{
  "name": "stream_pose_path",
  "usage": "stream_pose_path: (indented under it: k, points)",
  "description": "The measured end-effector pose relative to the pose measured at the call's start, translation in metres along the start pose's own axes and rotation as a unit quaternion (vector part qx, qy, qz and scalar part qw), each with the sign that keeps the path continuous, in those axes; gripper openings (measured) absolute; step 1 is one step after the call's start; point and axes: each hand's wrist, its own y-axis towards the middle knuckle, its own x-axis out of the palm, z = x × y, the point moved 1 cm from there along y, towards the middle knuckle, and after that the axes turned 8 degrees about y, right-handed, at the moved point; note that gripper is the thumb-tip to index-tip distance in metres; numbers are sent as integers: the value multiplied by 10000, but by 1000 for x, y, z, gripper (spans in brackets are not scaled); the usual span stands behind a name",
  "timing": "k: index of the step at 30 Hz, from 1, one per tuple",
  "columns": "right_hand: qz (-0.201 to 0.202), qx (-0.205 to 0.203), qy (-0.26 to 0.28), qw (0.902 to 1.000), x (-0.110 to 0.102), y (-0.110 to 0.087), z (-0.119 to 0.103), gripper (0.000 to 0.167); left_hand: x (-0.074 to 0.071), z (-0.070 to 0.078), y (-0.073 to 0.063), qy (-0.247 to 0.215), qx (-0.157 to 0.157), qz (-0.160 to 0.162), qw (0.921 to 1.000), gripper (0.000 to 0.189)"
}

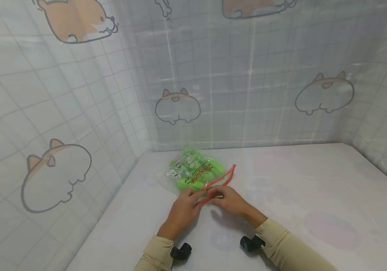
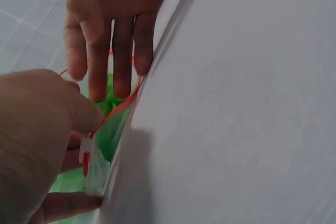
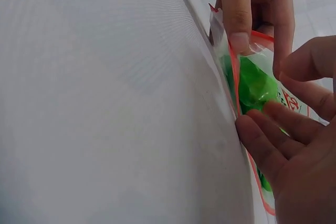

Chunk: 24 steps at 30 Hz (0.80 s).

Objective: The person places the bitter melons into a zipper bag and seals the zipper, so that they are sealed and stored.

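Observation:
A clear plastic zip bag with red and black printing lies on the table, holding bright green things whose kind I cannot tell. Its mouth, edged with a red zip strip, faces me and gapes. My left hand pinches the rim at the left part of the mouth, thumb on the red edge. My right hand is at the mouth beside it; in the left wrist view its fingers extend fairly straight over the opening, and it grips nothing visible.
The bag rests on a white table near its back left. A white gridded curtain with cartoon dogs surrounds the table at the back and sides. Black wrist devices sit on both cuffs.

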Motion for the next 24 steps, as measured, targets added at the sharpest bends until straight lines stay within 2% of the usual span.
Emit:
stream_pose_path:
  k: [7,16,20,24]
  points:
    - [558,-23,-275,9981,-3,-1,0,22,-1,-6,-3,-173,37,112,9998,42]
    - [780,-133,-247,9966,-12,-1,-3,19,-5,-13,0,-264,505,337,9978,39]
    - [902,-186,-379,9950,-13,-1,-4,19,-11,-15,1,-339,456,239,9981,32]
    - [1053,-413,-485,9924,-13,-1,-3,18,-15,-17,1,-352,270,21,9990,24]
